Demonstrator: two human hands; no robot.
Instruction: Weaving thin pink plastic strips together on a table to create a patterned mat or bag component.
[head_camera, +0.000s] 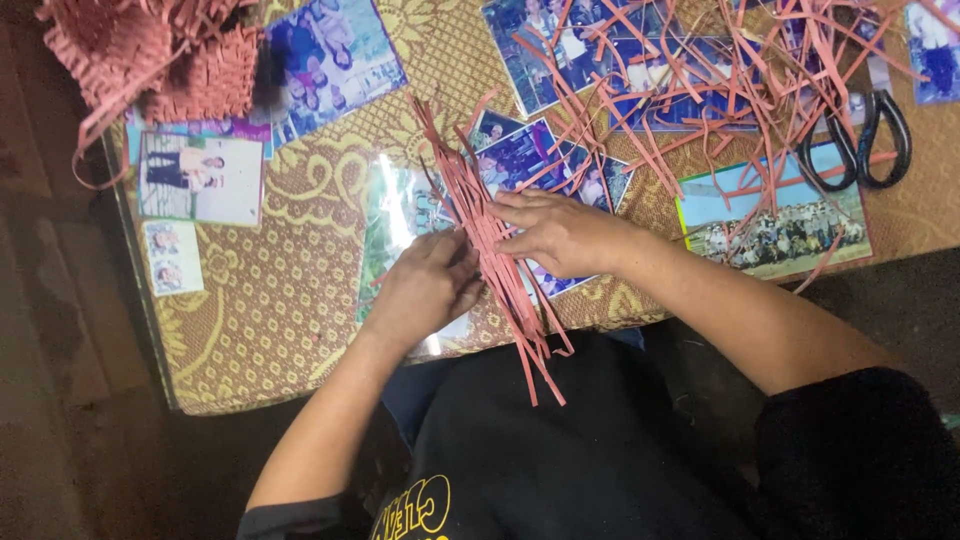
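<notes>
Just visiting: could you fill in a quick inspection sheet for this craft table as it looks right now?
Surface: table under a gold patterned cloth with a clear cover.
Job's things: bundle of pink paper strips, lying across the table edge, fanned at both ends.
Clutter: loose pink strips heaped at the top right; woven pink pieces at the top left; printed photos spread about; black scissors at the right.
Hands: left hand and right hand both press on the bundle, fingers flat.
Cables: nothing seen.
Surroundings: dark floor at the left; the person's black shirt below.
</notes>
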